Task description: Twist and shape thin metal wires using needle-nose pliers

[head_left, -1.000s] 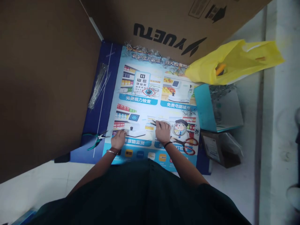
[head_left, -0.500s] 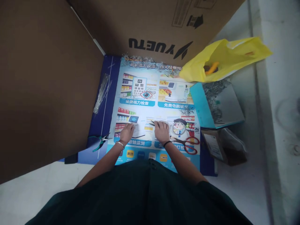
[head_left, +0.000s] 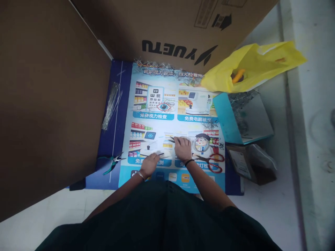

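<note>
Steadying is advised, fingers clamped on a slim dark tool (head_left: 172,141) (right hand (head_left: 183,149)) and thin dark strip (head_left: 161,154) (left hand (head_left: 149,164)).

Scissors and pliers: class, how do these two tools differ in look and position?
Handles: the scissors have red closed loops; the pliers have green arms without loops.
Place: the scissors lie on the poster, near the right hand; the pliers lie mostly on the dark blue strip.
Direction: the scissors' blades point left in the picture, the pliers' jaws right.
Shared: both lie unheld.
</note>
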The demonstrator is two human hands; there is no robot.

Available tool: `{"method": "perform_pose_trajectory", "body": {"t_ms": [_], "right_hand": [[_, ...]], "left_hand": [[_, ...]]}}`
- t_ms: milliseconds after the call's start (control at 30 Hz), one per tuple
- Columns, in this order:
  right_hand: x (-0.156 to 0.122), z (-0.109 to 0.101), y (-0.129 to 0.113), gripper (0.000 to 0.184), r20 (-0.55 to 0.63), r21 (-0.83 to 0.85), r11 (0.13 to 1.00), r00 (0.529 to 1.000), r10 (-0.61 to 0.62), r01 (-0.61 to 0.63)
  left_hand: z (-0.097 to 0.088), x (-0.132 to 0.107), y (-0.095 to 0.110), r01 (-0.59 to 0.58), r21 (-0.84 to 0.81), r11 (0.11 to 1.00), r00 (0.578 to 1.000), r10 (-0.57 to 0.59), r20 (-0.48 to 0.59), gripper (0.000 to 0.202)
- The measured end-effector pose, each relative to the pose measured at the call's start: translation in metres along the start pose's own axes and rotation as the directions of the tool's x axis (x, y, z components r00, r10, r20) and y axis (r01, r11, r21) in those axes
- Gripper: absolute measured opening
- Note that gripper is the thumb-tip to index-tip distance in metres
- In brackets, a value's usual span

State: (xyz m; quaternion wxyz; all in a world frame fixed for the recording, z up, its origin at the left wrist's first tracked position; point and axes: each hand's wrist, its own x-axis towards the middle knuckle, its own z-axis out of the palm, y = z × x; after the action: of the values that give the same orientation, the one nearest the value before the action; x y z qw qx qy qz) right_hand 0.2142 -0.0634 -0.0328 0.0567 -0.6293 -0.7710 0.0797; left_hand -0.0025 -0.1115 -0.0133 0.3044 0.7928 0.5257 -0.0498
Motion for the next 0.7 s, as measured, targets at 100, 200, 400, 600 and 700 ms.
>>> {"method": "perform_pose_trajectory", "body": {"t_ms": [100,200,400,600,700], "right_hand": [[0.000,0.000,-0.001,0.040,-0.003,-0.003,1.000,1.000,0.005,-0.005],[-0.001,0.001,-0.001,0.041,-0.006,-0.001,1.000,1.000,0.007,-0.007],[-0.001,-0.001,-0.002,0.040,-0.011,0.004,1.000,1.000,0.010,-0.010],[0.001,-0.008,-0.004,0.036,-0.024,0.015,1.000,1.000,0.019,-0.018],[0.001,-0.014,-0.006,0.036,-0.022,0.027,1.000,1.000,0.003,-0.003]], "left_hand": [[-0.001,0.001,-0.002,0.014,0.016,1.000,1.000,-0.014,-0.004,0.019],[-0.004,0.007,-0.004,0.054,0.026,0.998,0.998,-0.053,-0.027,0.020],[-0.015,0.034,-0.011,0.134,-0.028,0.991,0.982,-0.136,-0.134,0.021],[-0.023,0.021,-0.023,0.219,-0.164,0.962,0.920,-0.259,-0.294,0.024],[-0.024,0.003,-0.036,0.245,-0.228,0.942,0.885,-0.313,-0.344,0.026]]}}
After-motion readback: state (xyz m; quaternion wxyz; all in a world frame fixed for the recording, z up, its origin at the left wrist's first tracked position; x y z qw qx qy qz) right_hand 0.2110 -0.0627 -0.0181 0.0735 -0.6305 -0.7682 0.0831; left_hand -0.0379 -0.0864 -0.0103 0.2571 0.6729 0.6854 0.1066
